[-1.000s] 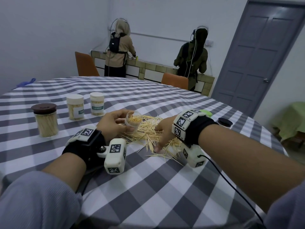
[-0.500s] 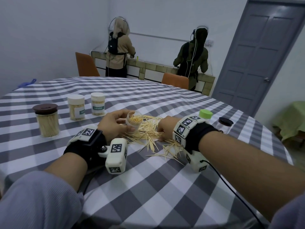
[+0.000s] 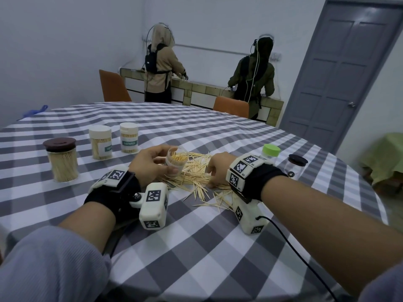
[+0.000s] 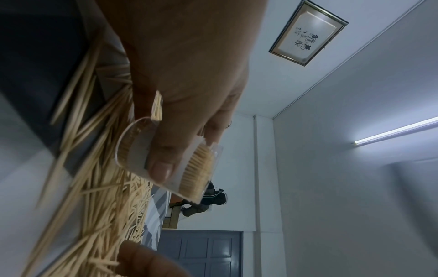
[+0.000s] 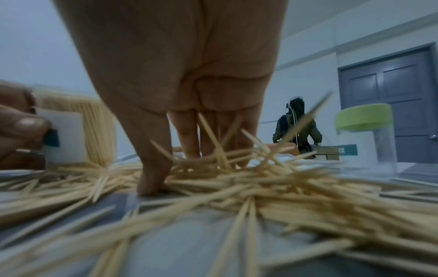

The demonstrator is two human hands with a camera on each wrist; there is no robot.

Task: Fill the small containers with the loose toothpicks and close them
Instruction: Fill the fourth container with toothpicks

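At the centre of the head view, the left hand [image 3: 152, 163] grips a small clear tub [image 3: 176, 160], thumb and fingers curled round its wall. The tub is open, tilted, and packed with toothpicks; the left wrist view shows their tips at its mouth. Just right of it, the loose toothpicks [image 3: 196, 177] lie scattered on the checked cloth [image 3: 196, 247]. The right hand [image 3: 218, 168] rests on this pile, fingers [image 5: 187, 135] and thumb pointing down into the sticks, drawn near each other; whether they pinch any cannot be told. Three closed, filled jars [image 3: 100, 141] stand at left. At right stand a green-lidded jar [image 3: 271, 152] and a dark-lidded jar [image 3: 296, 166].
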